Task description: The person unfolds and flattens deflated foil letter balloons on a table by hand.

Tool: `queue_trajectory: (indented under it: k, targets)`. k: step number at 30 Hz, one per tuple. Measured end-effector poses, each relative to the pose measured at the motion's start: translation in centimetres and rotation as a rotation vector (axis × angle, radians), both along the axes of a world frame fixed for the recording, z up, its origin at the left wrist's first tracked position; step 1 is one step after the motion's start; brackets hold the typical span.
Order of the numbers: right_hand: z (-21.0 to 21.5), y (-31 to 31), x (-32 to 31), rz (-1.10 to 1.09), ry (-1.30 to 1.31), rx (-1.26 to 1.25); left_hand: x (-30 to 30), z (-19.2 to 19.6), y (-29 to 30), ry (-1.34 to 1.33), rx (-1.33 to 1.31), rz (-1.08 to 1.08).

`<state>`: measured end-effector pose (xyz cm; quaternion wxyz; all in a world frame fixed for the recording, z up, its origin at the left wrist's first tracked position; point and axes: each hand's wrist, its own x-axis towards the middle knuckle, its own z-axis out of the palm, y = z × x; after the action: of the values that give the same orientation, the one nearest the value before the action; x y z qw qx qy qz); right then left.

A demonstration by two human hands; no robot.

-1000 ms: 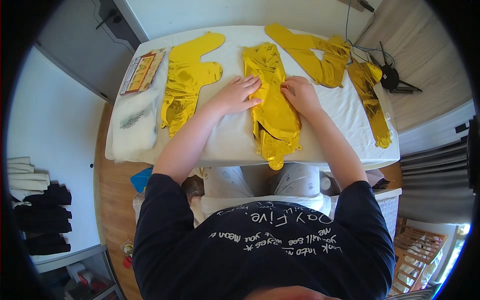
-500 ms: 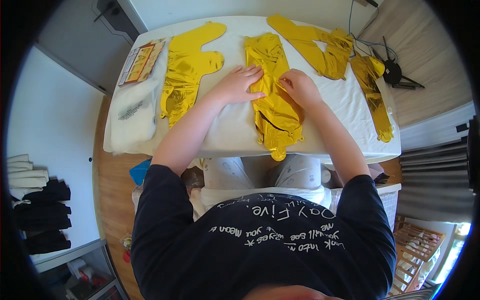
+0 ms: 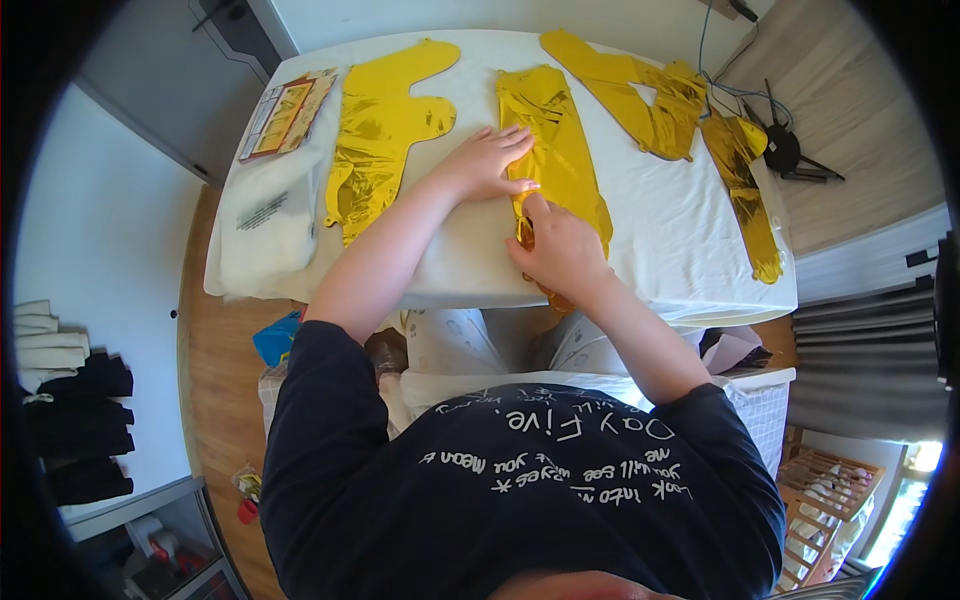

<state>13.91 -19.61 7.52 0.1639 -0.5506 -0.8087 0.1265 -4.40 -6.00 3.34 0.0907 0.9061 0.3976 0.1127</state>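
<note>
Resting palm-down with fingers loosely spread, the left hand [image 3: 492, 168] lies on the left edge of a long gold metallic-foil piece [image 3: 563, 145], not gripping. The right hand [image 3: 565, 248] sits lower, fingers curled over the same foil near its lower left edge; cannot tell whether they pinch it. Foil is mid-counter, lengthwise, shiny, crinkled near the top, smoother down its right side, lower end partly hidden by the right hand. The counter [image 3: 660, 235] has a white, faintly creased cloth cover. Left: flat gold foil shape with two rounded lobes [image 3: 372, 122], wrinkled toward its lower end. Upper right: angular gold foil shape with a small cut-out [image 3: 603, 78]. Far right: narrow gold foil strip [image 3: 748, 195], beside a black device with stick antennas [image 3: 783, 148]. Far left: colourful printed flat packet [image 3: 290, 115] above a soft, whitish plastic bag [image 3: 262, 245].
</note>
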Motion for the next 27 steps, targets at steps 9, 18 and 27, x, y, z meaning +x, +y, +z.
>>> queue_trajectory:
  k: [9,18,27]
  targets:
    - [-1.1,-0.3,0.4,-0.007,0.089,0.052,0.1,-0.4,-0.3,-0.015,-0.021,-0.013]
    - [-1.3,0.2,0.4,-0.063,0.083,-0.035,0.0,-0.8,-0.1,-0.031,-0.010,-0.002]
    - [-2.0,0.9,0.9,-0.102,0.318,-0.036,0.0,-0.4,0.1,-0.014,0.016,-0.019]
